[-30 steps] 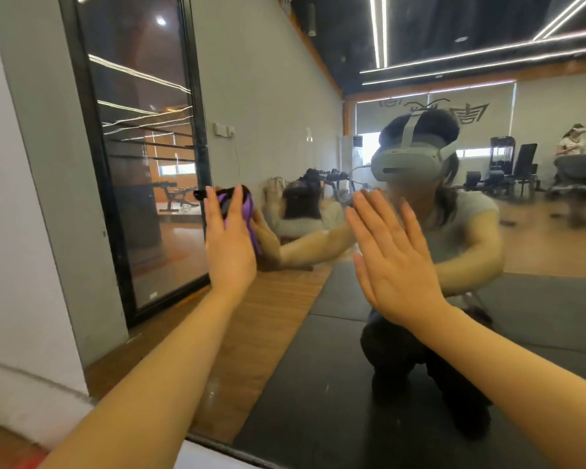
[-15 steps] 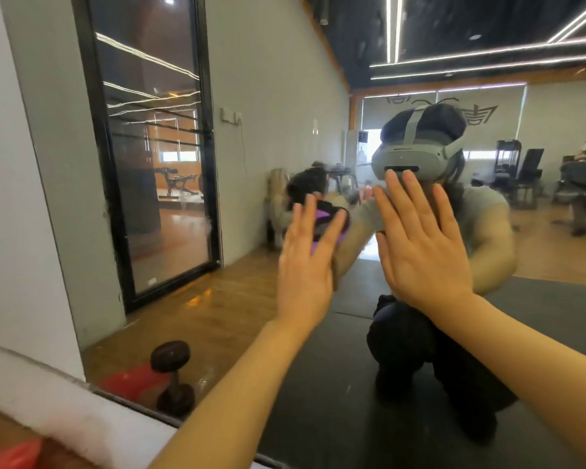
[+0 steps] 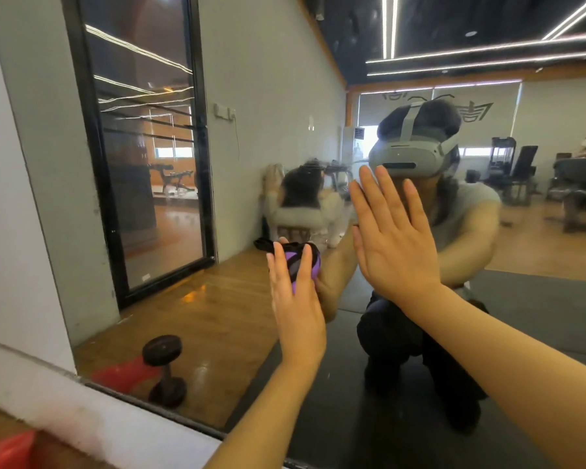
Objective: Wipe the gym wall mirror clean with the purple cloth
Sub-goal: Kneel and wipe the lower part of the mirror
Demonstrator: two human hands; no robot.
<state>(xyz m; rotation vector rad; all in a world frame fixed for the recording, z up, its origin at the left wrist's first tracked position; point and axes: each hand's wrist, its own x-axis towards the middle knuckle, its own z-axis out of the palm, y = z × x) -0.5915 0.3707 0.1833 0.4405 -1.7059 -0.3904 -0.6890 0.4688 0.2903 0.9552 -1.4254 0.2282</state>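
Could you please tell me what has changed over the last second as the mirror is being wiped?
The left hand has swept the purple cloth rightward across the mirror, then downward, ending beside the right hand. The view shifted too, bringing a reflected dumbbell into sight. The right hand has stayed flat on the glass, fingers spread.

Head view, close, facing mirror [image 3: 217,316] forward-down.
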